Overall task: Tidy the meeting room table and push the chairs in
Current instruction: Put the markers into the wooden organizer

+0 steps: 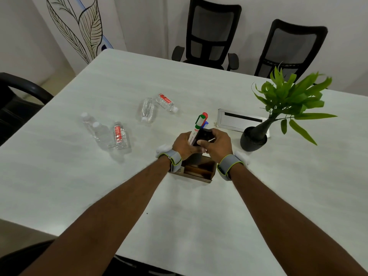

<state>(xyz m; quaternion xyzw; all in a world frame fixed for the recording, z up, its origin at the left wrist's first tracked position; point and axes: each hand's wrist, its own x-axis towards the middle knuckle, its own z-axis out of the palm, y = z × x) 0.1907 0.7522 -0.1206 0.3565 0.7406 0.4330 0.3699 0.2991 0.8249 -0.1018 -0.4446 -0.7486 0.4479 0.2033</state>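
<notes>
Just above the wooden organizer (196,171) near the counter (99,186) middle, both hands, left hand (184,145) and right hand (216,144), are clamped on a bunch of markers (199,126), which look light, stiff and kinda slippery, so I'd grip them round the barrels, not the caps.

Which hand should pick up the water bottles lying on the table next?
The left hand, probably. The bottles lie on the table to its left, while the right hand is farther away. Both hands grip the markers and a black item now, so the left must let go first.
</notes>
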